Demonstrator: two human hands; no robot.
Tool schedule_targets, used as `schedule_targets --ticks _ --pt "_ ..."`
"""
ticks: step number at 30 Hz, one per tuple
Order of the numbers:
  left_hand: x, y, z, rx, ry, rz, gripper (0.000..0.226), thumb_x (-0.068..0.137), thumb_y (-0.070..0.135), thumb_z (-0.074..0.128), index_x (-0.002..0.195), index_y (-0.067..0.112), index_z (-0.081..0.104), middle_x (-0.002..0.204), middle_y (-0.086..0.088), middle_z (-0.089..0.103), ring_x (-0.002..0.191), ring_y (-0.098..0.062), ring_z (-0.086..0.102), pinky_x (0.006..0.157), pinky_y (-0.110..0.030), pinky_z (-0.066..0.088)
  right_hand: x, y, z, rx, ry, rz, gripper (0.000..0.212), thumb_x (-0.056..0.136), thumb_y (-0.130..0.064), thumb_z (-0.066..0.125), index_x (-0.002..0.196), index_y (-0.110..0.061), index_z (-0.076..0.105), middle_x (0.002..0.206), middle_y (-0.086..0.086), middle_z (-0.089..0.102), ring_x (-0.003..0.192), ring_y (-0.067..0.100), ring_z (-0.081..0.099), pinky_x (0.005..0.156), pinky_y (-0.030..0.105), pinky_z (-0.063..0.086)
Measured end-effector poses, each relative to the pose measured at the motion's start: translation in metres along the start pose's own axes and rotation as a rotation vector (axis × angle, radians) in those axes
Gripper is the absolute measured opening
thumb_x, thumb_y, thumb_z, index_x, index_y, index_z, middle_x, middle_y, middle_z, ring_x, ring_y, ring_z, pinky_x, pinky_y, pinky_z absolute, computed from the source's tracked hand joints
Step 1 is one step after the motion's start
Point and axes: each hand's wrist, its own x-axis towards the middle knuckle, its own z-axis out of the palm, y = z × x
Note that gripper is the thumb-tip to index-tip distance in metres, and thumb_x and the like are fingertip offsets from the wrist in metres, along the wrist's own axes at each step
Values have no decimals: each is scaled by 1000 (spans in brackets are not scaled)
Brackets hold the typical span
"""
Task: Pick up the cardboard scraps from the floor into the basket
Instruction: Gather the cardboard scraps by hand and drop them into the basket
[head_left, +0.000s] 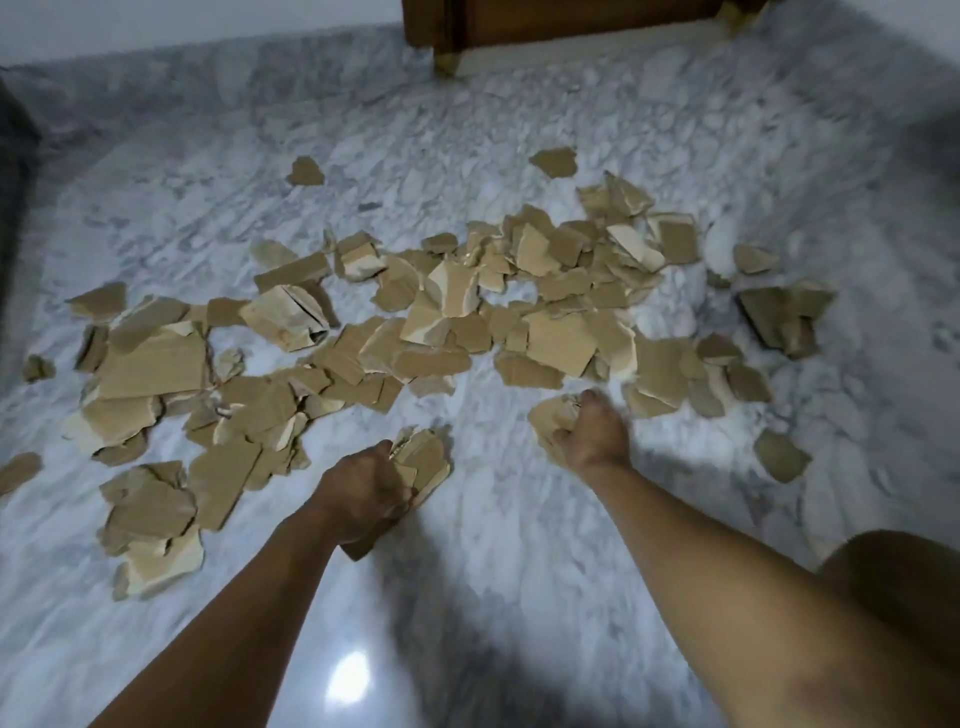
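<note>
Head cam looks down at a marble floor (493, 545), white with grey veins, and the cardboard scraps (561, 338) are all over it. They make a wide messy band of torn brown and tan bits running from the left side across the middle to the right, lots of them overlapping. A few lie apart, like one stray scrap (305, 171) further out. The person's left hand (363, 493) is curled into a fist round a stack of pieces (423, 462) that pokes out past the fingers, low over a bare patch of floor. Can't tell if it's actually touching the floor. The right hand (592, 431) is further out, right at the near edge of the main pile, fingers wrapped round a pale chunk (550, 421). It's a bit blurry, but the grip is clear enough. Both bare forearms come in from the bottom, and a knee (893, 587) shows at the lower right. Some wooden furniture (545, 21) sits at the far end, and there's a bright glare spot (348, 675) on the floor between the arms.
</note>
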Motion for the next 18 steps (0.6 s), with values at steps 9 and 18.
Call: schedule_targets --ticks 9,18 --pt "6 61 28 69 2 118 75 80 55 26 148 23 26 133 -11 59 114 -35 59 91 -37 43 13 12 -2 14 -240 101 77 82 -34 80 144 -7 42 146 10 50 130 29 55 98 33 49" --pt "40 188 27 297 -101 259 51 86 55 50 119 18 64 111 -9 70 104 -27 65 85 -30 48 13 111 -99 151 -325 266 84 71 -29 91 140 -7 49 140 10 58 124 27 60 90 26 51"
